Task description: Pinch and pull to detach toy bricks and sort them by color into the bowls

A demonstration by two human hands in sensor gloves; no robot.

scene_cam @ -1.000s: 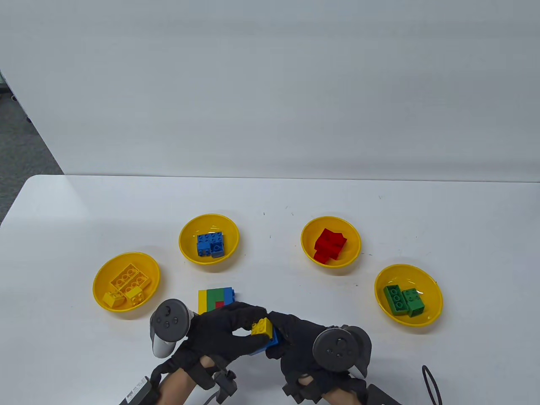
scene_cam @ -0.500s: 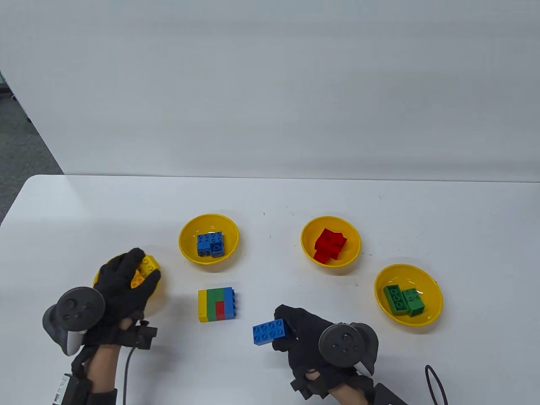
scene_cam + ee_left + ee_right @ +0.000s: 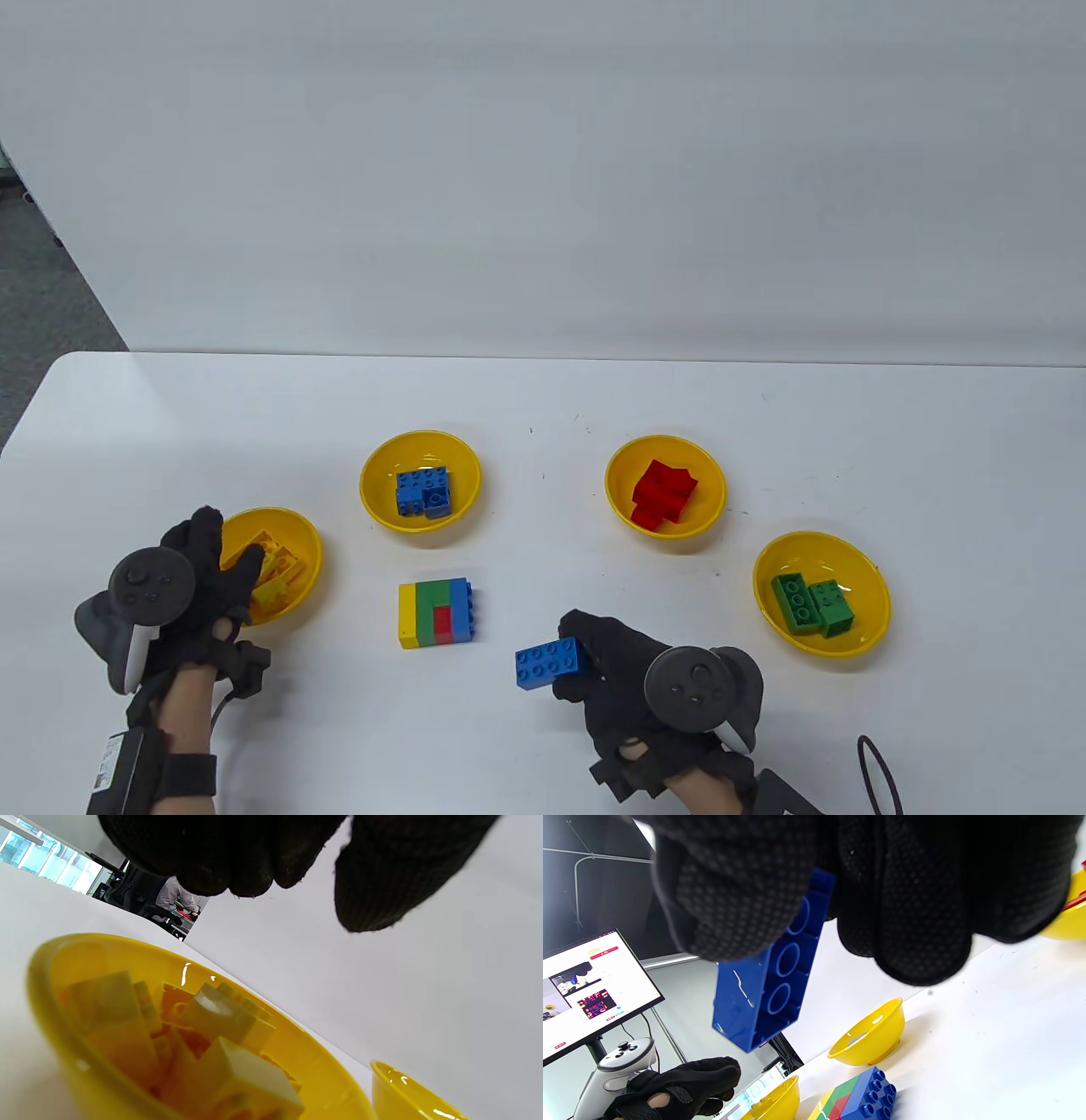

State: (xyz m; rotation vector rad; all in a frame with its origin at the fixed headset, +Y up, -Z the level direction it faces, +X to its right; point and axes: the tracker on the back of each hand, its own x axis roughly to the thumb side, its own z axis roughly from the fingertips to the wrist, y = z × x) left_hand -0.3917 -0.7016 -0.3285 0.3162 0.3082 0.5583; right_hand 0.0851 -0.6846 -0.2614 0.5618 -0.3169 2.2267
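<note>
- Table view, far left: the left hand [image 3: 204,586] hovers at the near-left edge of the bowl of yellow bricks [image 3: 301,531]; its fingers look loosely spread and hold nothing, and the left wrist view shows the fingertips [image 3: 382,878] clear above the pile.
- Next right and farther back, the bowl with blue bricks [image 3: 373,475] holds a small cluster.
- At the table's centre lies the joined block [image 3: 436,613], yellow, green, red and blue bricks not yet detached; this looks like the main work left.
- Just right of it, the right hand [image 3: 611,671] pinches a long blue brick [image 3: 550,662] above the table; it probably belongs in the blue bowl.
- Farther right, the bowl of red bricks [image 3: 708,475] and, nearer the front, the bowl of green bricks [image 3: 874,586] each hold pieces.
- I judge the sort well advanced: every bowl has its colour, with one brick in hand and one block left.
</note>
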